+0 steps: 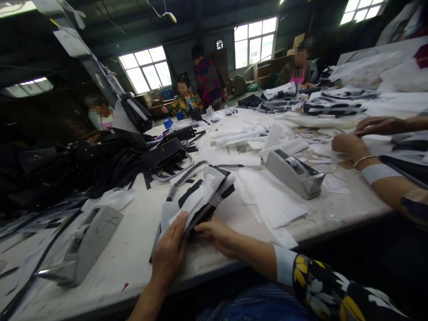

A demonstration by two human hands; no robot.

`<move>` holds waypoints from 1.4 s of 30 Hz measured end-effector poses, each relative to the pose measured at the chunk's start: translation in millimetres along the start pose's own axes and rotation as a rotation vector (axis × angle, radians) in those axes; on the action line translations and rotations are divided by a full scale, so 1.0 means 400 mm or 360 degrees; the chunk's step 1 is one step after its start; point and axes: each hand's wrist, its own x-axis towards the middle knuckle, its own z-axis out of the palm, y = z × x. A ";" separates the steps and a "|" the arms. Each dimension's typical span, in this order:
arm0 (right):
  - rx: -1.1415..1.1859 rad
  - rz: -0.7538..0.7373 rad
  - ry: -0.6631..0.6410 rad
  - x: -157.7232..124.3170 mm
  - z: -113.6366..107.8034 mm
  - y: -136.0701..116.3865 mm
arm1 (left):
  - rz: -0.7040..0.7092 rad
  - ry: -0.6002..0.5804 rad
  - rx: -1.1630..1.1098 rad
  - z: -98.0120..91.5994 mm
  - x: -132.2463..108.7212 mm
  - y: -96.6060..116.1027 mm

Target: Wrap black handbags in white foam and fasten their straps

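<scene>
**Left hand clasps the near edge of a floppy bundle of white paper and black sheet material**

The left fingers press against the paper. The right hand meets the bundle's near right edge, thumb out; its other fingertips are hidden, so I can't tell whether it pinches anything. The bundle tilts up at the near edge of the white-topped table, between a grey wedge-shaped tape dispenser on the left and a similar grey dispenser on the right. A loose stack of white paper sheets lies just to its right. I'd judge the step in hand to be settling the paper around the black pieces; the next move calls for a steady left hold and loose edges kept together.
</scene>
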 end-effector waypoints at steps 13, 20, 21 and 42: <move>-0.0791 0.0036 -0.0284 -0.057 -0.139 -0.112 | 0.0068 0.0160 0.0199 0.055 -0.016 -0.005; -0.2912 -0.0717 0.0926 -0.128 -0.490 -0.319 | 0.0052 0.0201 0.0249 0.068 -0.024 0.001; -0.3006 -0.0618 0.0959 -0.130 -0.516 -0.329 | 0.0057 0.0206 0.0252 0.070 -0.023 0.003; -0.2695 -0.0814 -0.0313 -0.277 -0.236 -0.158 | -0.0151 0.0270 0.0227 0.062 -0.006 0.024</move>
